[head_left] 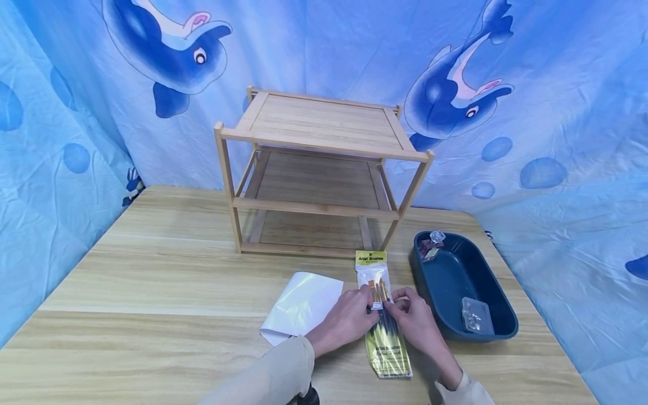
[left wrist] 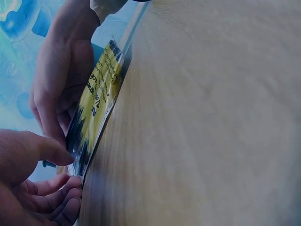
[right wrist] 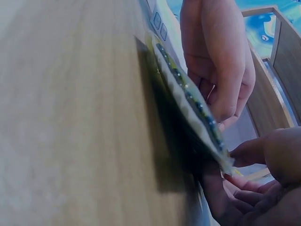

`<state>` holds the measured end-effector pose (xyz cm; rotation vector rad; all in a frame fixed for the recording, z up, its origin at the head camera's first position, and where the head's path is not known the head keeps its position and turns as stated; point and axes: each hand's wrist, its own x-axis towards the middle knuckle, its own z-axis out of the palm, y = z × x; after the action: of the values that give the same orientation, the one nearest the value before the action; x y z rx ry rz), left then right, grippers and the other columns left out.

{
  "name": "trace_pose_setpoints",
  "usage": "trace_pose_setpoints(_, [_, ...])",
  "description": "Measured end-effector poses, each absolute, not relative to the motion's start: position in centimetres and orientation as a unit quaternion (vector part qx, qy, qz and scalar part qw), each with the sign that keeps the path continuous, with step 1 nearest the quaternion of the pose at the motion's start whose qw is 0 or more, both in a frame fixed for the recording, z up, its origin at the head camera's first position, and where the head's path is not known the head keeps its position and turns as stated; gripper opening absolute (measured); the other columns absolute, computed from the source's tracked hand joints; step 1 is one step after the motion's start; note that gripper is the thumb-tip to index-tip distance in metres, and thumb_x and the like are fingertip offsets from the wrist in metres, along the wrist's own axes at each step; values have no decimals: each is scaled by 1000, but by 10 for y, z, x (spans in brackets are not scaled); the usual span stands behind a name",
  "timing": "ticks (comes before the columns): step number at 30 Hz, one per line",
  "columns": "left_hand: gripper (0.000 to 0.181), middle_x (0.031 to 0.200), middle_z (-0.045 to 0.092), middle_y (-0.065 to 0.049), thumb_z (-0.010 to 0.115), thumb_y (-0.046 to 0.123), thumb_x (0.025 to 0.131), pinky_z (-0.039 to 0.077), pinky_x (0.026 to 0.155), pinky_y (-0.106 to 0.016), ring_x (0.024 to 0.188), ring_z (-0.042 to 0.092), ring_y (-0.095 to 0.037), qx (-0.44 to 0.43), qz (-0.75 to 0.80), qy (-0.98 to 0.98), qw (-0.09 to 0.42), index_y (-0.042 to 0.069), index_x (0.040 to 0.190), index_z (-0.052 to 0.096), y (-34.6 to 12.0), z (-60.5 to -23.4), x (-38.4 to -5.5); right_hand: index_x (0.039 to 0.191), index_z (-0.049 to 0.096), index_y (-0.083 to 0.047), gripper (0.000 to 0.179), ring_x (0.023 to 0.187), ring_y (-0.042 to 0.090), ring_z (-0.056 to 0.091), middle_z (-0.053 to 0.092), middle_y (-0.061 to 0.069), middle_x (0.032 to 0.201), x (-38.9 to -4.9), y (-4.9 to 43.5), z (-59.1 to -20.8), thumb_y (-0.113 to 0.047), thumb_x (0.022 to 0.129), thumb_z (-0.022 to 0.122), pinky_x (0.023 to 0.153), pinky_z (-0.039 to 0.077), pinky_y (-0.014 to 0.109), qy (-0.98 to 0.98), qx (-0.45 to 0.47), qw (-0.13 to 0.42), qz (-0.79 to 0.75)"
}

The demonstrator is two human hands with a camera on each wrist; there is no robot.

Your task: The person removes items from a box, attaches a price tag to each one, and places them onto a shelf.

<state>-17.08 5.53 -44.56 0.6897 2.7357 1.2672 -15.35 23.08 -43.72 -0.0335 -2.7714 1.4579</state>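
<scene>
Your hands [head_left: 350,315] pinch the brush packet [head_left: 387,332] at nine and three o'clock, apparently adjusting it. Lifting likely needs even grip.

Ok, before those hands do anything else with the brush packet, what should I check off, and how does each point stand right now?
1. Left hand pinching the artist brush packet: ok.
2. Right hand pinching the packet's other side: ok.
3. Packet's seal unopened: cannot tell; the hands cover part of it.
4. White glossy sheet clear of the left arm: not ok; in the head view the wrist overlaps its edge.
5. Dark teal bin upright beside the right hand: ok.
6. Wooden rack standing upright: ok.
</scene>
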Motion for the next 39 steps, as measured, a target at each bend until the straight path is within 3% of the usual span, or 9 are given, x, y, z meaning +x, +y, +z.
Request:
trace_pose_setpoints(13, [14,73,55,8,72,5,89,44,48,-20,58,51,-2,226,447,866,14,7,99,62,54,-437,-170,108,60,6,16,69,12,62,73,11,81,-155,235,-442,2,95,69,59,42,21,-855,-12,10,519])
trace_pose_setpoints(20, [10,85,62,8,69,4,92,53,64,-19,74,58,-3,244,509,825,-9,11,96,63,45,-431,-174,113,60,7,19,69,13,62,74,15,87,-154,237,-440,1,97,68,54,42,21,-828,-28,2,560])
trace_pose_setpoints(25, [8,99,66,3,65,9,98,56,77,-25,90,63,-11,241,560,792,-5,8,106,65,27,-425,-176,115,60,5,21,66,15,61,74,13,88,-153,237,-440,-3,98,68,52,45,22,-816,-41,-8,576])
trace_pose_setpoints(31, [21,110,69,-1,66,14,100,55,89,-36,101,64,-18,225,585,778,-50,6,119,65,-5,-414,-181,117,59,4,24,65,16,62,73,13,87,-151,236,-438,-5,98,70,51,49,25,-801,-53,-9,597])
trace_pose_setpoints(39, [25,120,70,-5,70,14,99,52,99,-44,111,64,-19,215,598,760,-134,7,122,65,-44,-404,-187,120,59,3,25,77,18,65,73,12,91,-150,235,-435,-7,99,68,62,53,26,-804,-67,-12,591])
